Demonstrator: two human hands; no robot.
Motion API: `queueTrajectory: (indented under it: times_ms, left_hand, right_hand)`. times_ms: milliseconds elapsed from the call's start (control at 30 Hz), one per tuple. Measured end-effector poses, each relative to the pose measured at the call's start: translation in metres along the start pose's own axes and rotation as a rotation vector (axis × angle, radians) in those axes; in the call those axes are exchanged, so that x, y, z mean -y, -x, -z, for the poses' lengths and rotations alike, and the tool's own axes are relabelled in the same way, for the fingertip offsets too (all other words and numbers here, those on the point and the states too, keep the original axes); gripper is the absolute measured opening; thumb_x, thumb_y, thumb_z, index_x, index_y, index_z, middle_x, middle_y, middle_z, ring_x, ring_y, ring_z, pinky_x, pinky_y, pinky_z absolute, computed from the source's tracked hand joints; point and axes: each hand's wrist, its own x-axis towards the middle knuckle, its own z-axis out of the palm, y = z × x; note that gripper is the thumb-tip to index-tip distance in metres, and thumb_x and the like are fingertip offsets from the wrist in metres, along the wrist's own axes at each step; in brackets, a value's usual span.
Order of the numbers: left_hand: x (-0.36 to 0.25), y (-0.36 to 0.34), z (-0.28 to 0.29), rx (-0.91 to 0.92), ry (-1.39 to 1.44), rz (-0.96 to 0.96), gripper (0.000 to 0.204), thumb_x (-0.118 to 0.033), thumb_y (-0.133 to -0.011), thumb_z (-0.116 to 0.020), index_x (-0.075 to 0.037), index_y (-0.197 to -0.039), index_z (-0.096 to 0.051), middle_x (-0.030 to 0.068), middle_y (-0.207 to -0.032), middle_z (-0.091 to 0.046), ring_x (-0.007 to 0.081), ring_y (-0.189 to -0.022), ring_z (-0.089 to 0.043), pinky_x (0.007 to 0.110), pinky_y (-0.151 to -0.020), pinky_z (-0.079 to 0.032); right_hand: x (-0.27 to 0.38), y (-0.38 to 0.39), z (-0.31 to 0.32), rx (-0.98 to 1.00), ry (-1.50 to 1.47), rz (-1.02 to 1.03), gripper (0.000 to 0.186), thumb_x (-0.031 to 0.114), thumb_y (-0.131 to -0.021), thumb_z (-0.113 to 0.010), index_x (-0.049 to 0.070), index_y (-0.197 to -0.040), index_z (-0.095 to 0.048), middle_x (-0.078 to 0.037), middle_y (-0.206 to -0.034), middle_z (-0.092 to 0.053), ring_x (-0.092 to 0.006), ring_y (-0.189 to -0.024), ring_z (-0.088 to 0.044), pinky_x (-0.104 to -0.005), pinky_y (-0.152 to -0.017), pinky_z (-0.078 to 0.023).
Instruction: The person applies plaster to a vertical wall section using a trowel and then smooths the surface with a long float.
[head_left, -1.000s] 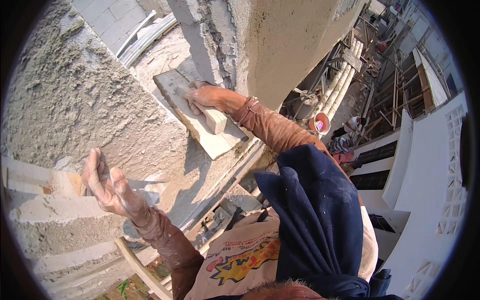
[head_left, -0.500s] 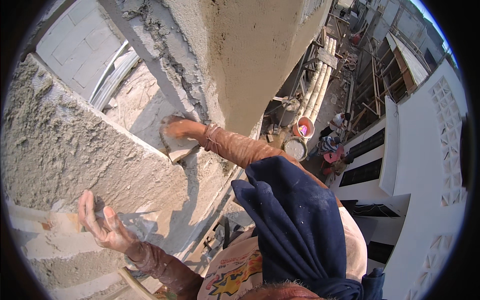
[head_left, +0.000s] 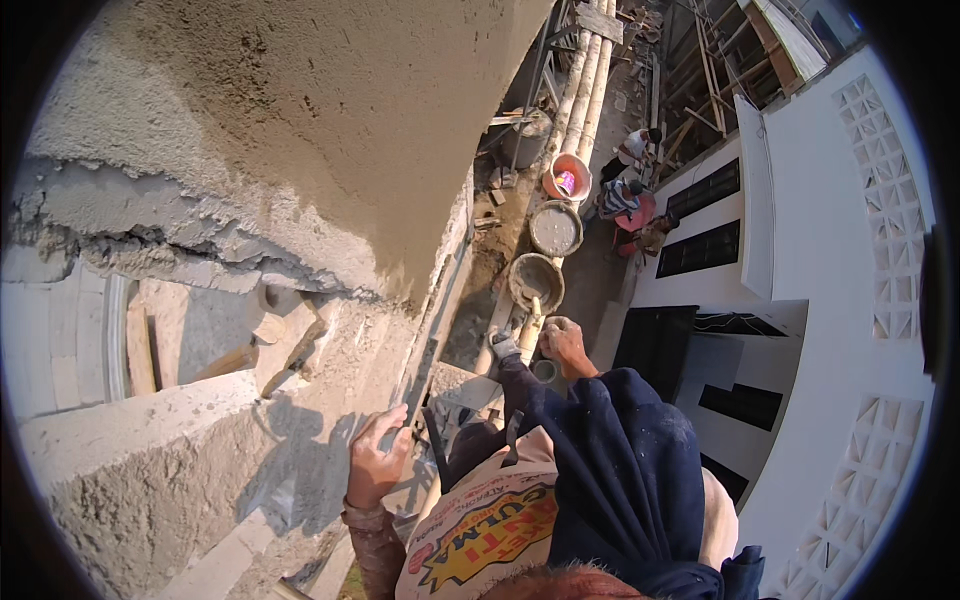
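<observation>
My left hand (head_left: 378, 458) is raised beside the plastered wall edge, fingers apart and slightly bent, holding nothing. My right hand (head_left: 567, 345) hangs low over the bamboo poles (head_left: 531, 330), close to a round bucket of grey mortar (head_left: 536, 283). Its fingers are curled in, and what they hold, if anything, is hidden. A pale wooden piece (head_left: 290, 345) with a rounded part stands on the ledge of the wall opening, away from both hands. Above it, damp grey plaster (head_left: 330, 110) covers the wall face, with a rough broken lower edge.
A second bucket (head_left: 556, 229) with pale contents and an orange bucket (head_left: 567, 178) line the bamboo poles. My foot (head_left: 503, 345) is on the scaffold. Several people (head_left: 635, 205) are down in the alley. A white building (head_left: 820, 220) stands at right.
My right hand has left the wooden piece at the opening and swung right and down toward the buckets. My left hand has come off the lower wall. The view has turned right.
</observation>
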Motion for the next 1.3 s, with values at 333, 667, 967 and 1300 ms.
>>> queueTrajectory:
  times_ms: [333, 667, 967, 1300]
  left_hand:
    - [0.177, -0.020, -0.046, 0.490, -0.152, 0.510, 0.052, -0.032, -0.094, -0.066, 0.002, -0.132, -0.056, 0.0202, -0.113, -0.067, 0.0278, -0.102, -0.066, 0.038, -0.089, -0.052]
    - [0.287, -0.045, -0.126, 0.521, 0.042, 0.684, 0.046, -0.020, -0.096, -0.063, 0.002, -0.135, -0.053, 0.0071, -0.097, -0.066, 0.0130, -0.091, -0.062, 0.029, -0.082, -0.051]
    - [0.380, -0.082, -0.201, 0.503, -0.158, 0.459, 0.031, -0.013, -0.093, -0.055, -0.002, -0.121, -0.060, 0.0187, -0.095, -0.070, 0.0415, -0.087, -0.065, 0.042, -0.079, -0.054]
    - [0.512, -0.195, -0.337, 0.499, -0.055, 0.468, 0.040, -0.021, -0.095, -0.060, -0.003, -0.131, -0.059, 0.0163, -0.112, -0.070, 0.0229, -0.105, -0.066, 0.035, -0.090, -0.051]
  right_hand:
    - [-0.184, -0.075, 0.077, -0.030, 0.932, 0.033, 0.023, 0.027, -0.085, -0.063, 0.004, -0.090, -0.065, -0.015, -0.079, -0.067, -0.0361, -0.080, -0.067, -0.0441, -0.072, -0.053]
    - [-0.283, -0.285, 0.037, 0.120, 1.343, 0.219, 0.029, 0.031, -0.087, -0.061, 0.002, -0.091, -0.063, -0.026, -0.087, -0.065, -0.0445, -0.076, -0.065, -0.0518, -0.064, -0.051]
    - [-0.299, -0.361, 0.009, 0.111, 1.213, -0.025, 0.050, 0.047, -0.089, -0.059, 0.000, -0.102, -0.067, -0.023, -0.101, -0.071, -0.0402, -0.096, -0.069, -0.0470, -0.083, -0.053]
    - [-0.273, -0.351, 0.029, 0.197, 1.291, 0.013, 0.058, 0.036, -0.090, -0.057, -0.003, -0.131, -0.040, -0.027, -0.097, -0.067, -0.0450, -0.089, -0.067, -0.0513, -0.076, -0.054]
